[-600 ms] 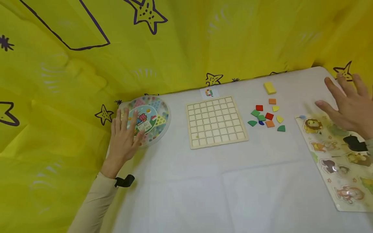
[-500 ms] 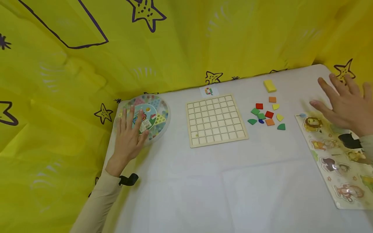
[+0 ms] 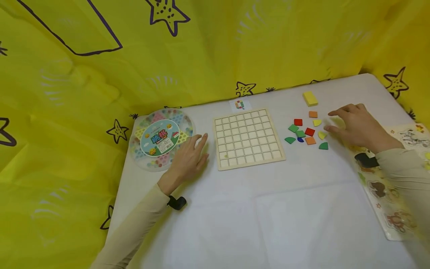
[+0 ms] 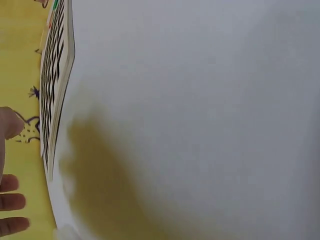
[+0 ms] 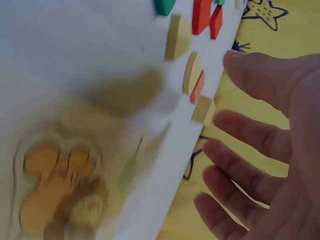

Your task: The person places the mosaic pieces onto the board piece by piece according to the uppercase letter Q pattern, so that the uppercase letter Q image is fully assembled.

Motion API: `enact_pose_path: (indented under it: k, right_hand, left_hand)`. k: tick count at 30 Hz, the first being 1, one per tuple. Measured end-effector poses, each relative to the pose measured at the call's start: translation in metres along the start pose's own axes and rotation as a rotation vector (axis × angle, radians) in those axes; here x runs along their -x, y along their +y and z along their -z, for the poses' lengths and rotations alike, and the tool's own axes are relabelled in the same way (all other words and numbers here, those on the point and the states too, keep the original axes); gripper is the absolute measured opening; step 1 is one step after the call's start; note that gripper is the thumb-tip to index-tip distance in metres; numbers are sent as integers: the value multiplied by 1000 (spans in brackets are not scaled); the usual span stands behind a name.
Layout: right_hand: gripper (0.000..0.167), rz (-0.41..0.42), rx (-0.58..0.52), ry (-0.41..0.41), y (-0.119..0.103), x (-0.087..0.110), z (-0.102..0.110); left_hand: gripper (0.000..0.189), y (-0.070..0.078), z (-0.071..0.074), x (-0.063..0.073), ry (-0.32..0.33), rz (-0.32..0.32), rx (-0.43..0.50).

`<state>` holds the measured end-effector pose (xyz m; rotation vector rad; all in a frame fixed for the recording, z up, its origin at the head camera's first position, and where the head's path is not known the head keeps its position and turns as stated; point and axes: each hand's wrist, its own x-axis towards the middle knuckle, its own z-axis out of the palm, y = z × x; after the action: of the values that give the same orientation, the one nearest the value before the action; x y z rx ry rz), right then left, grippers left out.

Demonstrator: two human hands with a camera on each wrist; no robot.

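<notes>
My left hand point(image 3: 187, 158) is between the round Chinese-labelled game box point(image 3: 136, 149) and the square wooden grid board point(image 3: 218, 164), with fingers relaxed and nothing in them. Its thumb and fingertips show at the left edge of the left wrist view, near the board point(image 4: 62, 75). My right hand point(image 3: 356, 127) hovers just right of the scattered small tiles, thumb and fingers apart and holding nothing. Nearest to it are a yellow quarter-round tile point(image 3: 322, 135) and another yellow tile point(image 3: 317, 122). Red point(image 3: 309, 132), green point(image 3: 293, 128), orange point(image 3: 311, 141) and blue tiles point(image 3: 300, 140) lie to the left.
A picture card with a coloured Q point(image 3: 240, 105) lies behind the board. At the back stands a yellow block point(image 3: 310, 99). An animal picture puzzle point(image 3: 379, 205) lies at the right under my right forearm. A yellow curtain point(image 3: 201, 48) hangs along the table's back.
My left hand has moved right, off the round box toward the grid board. My right hand has come left and lower, from above the animal puzzle to beside the tiles.
</notes>
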<state>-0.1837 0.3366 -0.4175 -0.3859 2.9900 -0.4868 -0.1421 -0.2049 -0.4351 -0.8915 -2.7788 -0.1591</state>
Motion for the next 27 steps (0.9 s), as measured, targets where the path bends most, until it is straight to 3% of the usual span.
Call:
enact_pose_path:
  k: [4,10,14,22,27]
  right_hand:
    - [52,-17,-74,-99,-4,-6,-2]
    - [40,62,-113,-148,-3,-8,-7]
    - [37,80,-125,-145,-4,-10,-11]
    - [36,20,-121,-174,-3,-13,-16]
    - [35,9,-117,-159,-2,-15,-19]
  left_hand:
    - [64,11,-10,-11,-9,5,125]
    - [77,18,-22,-19,-160,123,294]
    - [83,17,-30,-20,-183,159,313]
    - [84,17,-38,-19,-205,231,406]
    - [83,15,-40,-18,-201,227,413]
